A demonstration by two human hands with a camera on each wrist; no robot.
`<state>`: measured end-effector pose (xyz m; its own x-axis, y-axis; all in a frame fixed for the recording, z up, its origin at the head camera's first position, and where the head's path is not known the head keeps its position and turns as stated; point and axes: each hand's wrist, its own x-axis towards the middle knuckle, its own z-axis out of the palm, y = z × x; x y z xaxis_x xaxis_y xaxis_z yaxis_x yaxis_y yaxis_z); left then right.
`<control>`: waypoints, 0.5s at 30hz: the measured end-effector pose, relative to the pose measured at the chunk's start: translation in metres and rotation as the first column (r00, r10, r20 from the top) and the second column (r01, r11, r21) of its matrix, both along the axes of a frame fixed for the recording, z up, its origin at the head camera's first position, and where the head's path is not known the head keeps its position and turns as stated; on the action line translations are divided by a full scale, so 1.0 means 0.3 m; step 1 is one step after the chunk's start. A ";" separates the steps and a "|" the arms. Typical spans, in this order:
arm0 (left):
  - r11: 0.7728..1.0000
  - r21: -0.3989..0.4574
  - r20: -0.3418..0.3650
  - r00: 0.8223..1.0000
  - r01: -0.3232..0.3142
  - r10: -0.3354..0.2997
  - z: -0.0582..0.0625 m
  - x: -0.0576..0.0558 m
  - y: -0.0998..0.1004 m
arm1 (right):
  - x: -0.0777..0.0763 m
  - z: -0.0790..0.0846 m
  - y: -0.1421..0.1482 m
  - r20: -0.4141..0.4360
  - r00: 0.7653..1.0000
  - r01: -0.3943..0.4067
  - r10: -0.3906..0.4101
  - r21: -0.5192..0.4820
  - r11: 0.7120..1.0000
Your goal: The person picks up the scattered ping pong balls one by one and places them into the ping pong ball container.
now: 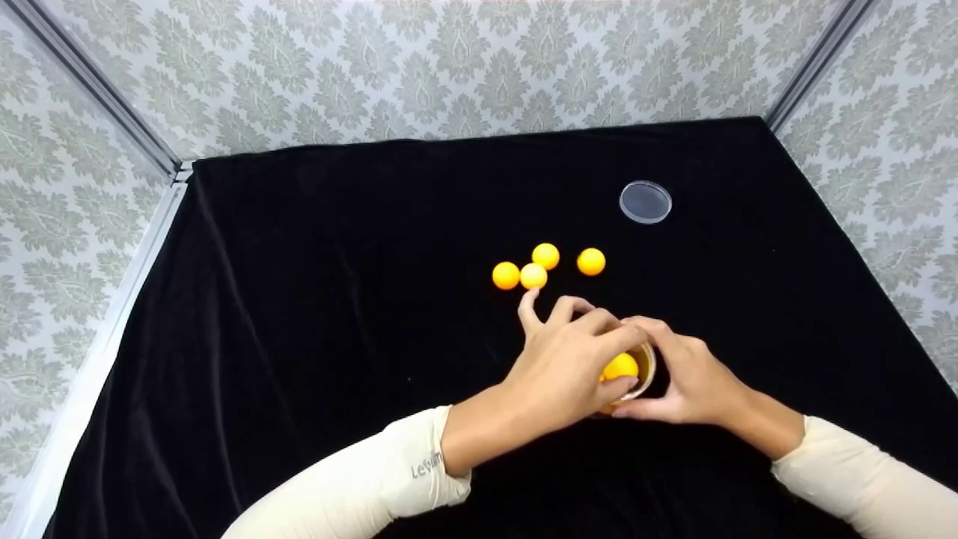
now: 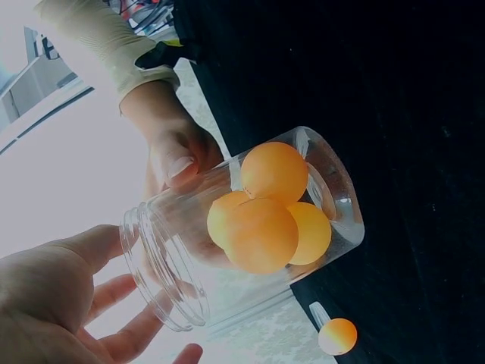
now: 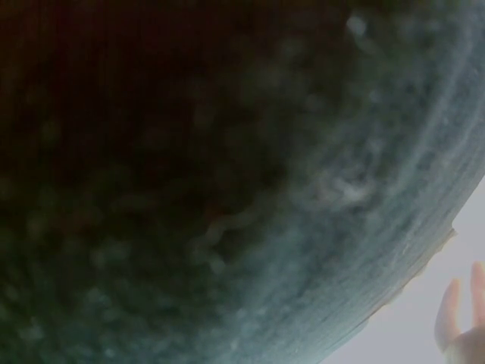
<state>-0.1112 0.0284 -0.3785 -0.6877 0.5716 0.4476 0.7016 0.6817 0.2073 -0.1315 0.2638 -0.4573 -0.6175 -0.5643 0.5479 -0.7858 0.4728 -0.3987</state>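
Note:
A clear plastic jar [image 2: 227, 303] with a threaded mouth holds several orange balls [image 2: 261, 235], gathered toward its bottom in the left wrist view. My right hand [image 1: 692, 382] grips the jar from the side, thumb and fingers around it. Over the mouth is my left hand [image 1: 561, 363], its thumb and fingers spread about the rim, with no ball between them in the left wrist view. An orange ball [image 1: 620, 367] shows through the mouth in the head view. The right wrist view is mostly a blurred dark surface, with fingertips [image 3: 449, 318] at its lower right.
Several loose orange balls [image 1: 506, 275] lie on the black cloth [image 1: 337, 224] just beyond my left fingers, one [image 1: 591, 262] apart from the others. A round clear lid [image 1: 646, 202] lies farther back to the right. Patterned walls [image 1: 449, 67] border the cloth.

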 end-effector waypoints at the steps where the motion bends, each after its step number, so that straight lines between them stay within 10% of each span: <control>1: 1.000 0.002 -0.001 1.000 0.000 0.000 0.000 0.000 0.000 | 0.001 0.001 0.001 0.000 1.000 0.000 0.000 0.000 1.000; 15: 0.998 0.043 -0.021 0.999 -0.042 0.043 0.010 -0.034 -0.011 | 0.000 0.003 0.001 0.008 1.000 -0.013 0.013 0.002 1.000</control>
<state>-0.1215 0.0252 -0.3755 -0.7006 0.5223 0.4862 0.6768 0.7022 0.2210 -0.1316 0.2641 -0.4565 -0.6145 -0.5732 0.5421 -0.7887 0.4636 -0.4038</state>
